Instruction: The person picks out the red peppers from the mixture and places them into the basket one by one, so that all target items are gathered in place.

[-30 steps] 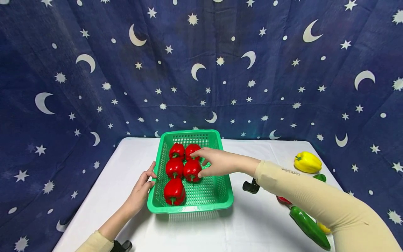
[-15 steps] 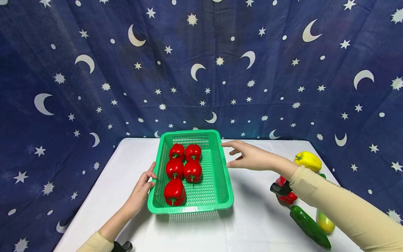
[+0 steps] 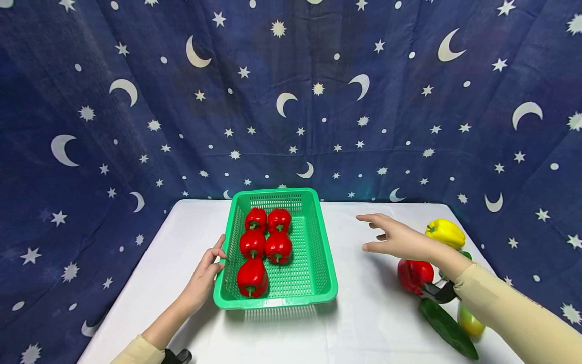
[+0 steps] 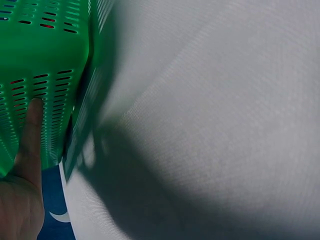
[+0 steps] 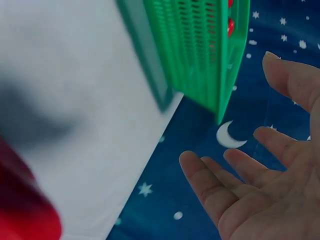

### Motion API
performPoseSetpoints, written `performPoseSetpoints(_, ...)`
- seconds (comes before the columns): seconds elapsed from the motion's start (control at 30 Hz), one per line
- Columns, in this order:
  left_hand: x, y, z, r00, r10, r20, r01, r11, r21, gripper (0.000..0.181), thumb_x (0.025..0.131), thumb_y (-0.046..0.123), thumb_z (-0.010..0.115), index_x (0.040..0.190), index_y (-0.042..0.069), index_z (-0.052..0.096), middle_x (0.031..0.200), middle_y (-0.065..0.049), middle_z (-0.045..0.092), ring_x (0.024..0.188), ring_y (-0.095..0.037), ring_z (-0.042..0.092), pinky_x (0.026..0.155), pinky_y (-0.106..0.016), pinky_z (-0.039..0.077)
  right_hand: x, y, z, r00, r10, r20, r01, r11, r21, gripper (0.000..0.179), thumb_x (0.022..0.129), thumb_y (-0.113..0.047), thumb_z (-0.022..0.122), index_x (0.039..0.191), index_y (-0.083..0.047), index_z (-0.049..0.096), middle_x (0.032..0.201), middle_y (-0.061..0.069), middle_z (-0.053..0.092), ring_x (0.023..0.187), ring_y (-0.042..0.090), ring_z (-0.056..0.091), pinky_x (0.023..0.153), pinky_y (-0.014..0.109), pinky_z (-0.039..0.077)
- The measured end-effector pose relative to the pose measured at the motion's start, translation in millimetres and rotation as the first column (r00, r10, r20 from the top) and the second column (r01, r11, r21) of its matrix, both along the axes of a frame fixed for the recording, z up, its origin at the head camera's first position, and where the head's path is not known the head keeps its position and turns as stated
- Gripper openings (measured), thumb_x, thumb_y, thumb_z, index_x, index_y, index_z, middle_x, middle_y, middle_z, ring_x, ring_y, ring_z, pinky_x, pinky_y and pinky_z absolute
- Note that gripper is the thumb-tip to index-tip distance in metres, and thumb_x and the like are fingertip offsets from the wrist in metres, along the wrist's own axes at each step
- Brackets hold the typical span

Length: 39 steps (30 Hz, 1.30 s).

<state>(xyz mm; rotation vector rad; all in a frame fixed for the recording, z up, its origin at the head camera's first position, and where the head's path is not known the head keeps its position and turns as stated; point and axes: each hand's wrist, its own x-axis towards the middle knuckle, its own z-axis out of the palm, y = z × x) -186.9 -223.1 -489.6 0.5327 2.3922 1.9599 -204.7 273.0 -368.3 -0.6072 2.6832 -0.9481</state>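
A green perforated plastic basket (image 3: 278,303) stands on the white table with several red bell peppers (image 3: 252,278) grouped on its left side. My left hand (image 3: 200,278) grips the basket's left rim; in the left wrist view one finger (image 4: 31,135) lies against the outer slotted wall. To the right of the basket, my right hand (image 3: 395,238) hovers over the table, holding nothing, with fingers spread. Below its wrist, another red bell pepper (image 3: 415,275) lies on the table; a blurred part of a red thing (image 5: 25,210) also shows in the right wrist view.
On the table's right side lie a yellow bell pepper (image 3: 445,232), a long dark green cucumber-like vegetable (image 3: 447,328) and a yellow-green rounded piece (image 3: 471,321). A blue curtain (image 3: 291,101) with moons and stars hangs behind the table (image 3: 364,323).
My right hand has moved from over the peppers in the basket out to the right, past the rim. The peppers stay as they were, and my left hand keeps its place.
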Motion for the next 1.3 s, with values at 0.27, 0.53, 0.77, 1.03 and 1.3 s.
performPoseSetpoints(0.27,-0.2,0.9,0.0,1.0,0.001,0.004,-0.001,1.0,0.0,0.014,0.101,-0.002,0.035,0.113,-0.002,0.043,0.17,-0.011,0.013,0.155,-0.038,0.004,0.115,-0.066,0.009,13.0,29,-13.6,0.999,-0.053,-0.005,0.053,0.998,0.024,0.076,0.092,-0.037,0.076,0.155,-0.01,0.04,0.154,0.024,0.039,0.135,0.047,0.045,0.098,0.053,0.049)
performPoseSetpoints(0.53,1.1,0.8,1.1,1.0,0.007,0.016,-0.006,1.0,-0.023,0.014,0.102,0.0,0.035,0.114,0.0,0.043,0.171,-0.01,0.013,0.155,-0.037,0.005,0.117,-0.03,0.018,25.8,52,-24.9,0.993,-0.118,0.015,0.116,0.989,0.089,0.082,0.09,-0.043,0.076,0.155,-0.009,0.038,0.152,0.029,0.039,0.13,0.051,0.047,0.091,0.058,0.052)
performPoseSetpoints(0.77,0.8,0.5,-0.5,1.0,0.002,-0.003,-0.002,1.0,-0.011,0.015,0.102,-0.001,0.034,0.114,0.0,0.044,0.171,-0.01,0.013,0.155,-0.037,0.005,0.109,-0.014,0.021,35.6,75,-39.6,0.987,-0.158,0.018,0.154,0.975,0.161,0.091,0.084,-0.042,0.081,0.152,0.0,0.038,0.148,0.035,0.04,0.131,0.053,0.042,0.092,0.064,0.049)
performPoseSetpoints(1.03,0.9,0.4,-0.5,1.0,0.0,-0.007,0.0,1.0,-0.017,0.015,0.102,-0.001,0.034,0.114,0.0,0.043,0.171,-0.01,0.012,0.155,-0.037,0.004,0.107,-0.011,0.02,43.9,87,-48.5,0.975,-0.203,0.093,0.185,0.966,0.179,0.101,0.078,-0.038,0.087,0.152,0.007,0.034,0.145,0.041,0.038,0.121,0.052,0.048,0.084,0.058,0.055)
performPoseSetpoints(1.3,1.4,0.4,-0.1,1.0,-0.005,-0.009,0.005,1.0,-0.016,0.015,0.102,-0.001,0.033,0.114,0.0,0.043,0.171,-0.011,0.012,0.155,-0.038,0.004,0.108,-0.011,0.021,46.3,91,-51.8,0.969,-0.217,0.119,0.194,0.964,0.183,0.103,0.076,-0.035,0.088,0.15,0.01,0.033,0.136,0.037,0.047,0.111,0.043,0.057,0.08,0.053,0.057)
